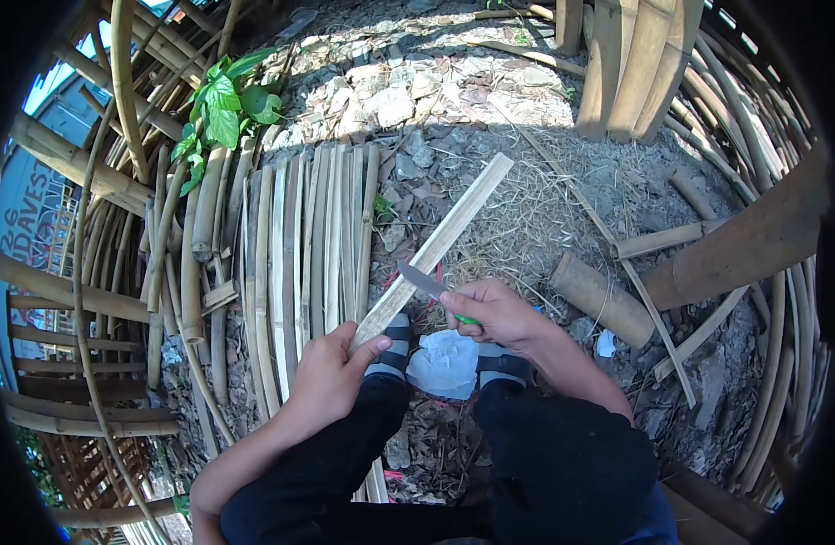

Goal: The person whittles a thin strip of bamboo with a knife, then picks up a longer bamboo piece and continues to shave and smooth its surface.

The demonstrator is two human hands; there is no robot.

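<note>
Left hand (328, 371): curled round bamboo slat (460, 220) — angled toward one o'clock
Right hand (495, 313): wrapped round knife (424, 281) — blade across slat

I count my hands (329, 372) (501, 320): 2 | knife (424, 281): 1 | held strip (461, 211): 1 | shoes (395, 347) (503, 365): 2 | laid strips (315, 236): at least eight

I'm in outdoor bamboo-working yard: my knife (424, 281), split bamboo strips (331, 236) laid in row, upright bamboo posts (642, 64), shavings (513, 218) on rubble-strewn earth (608, 182).
</note>
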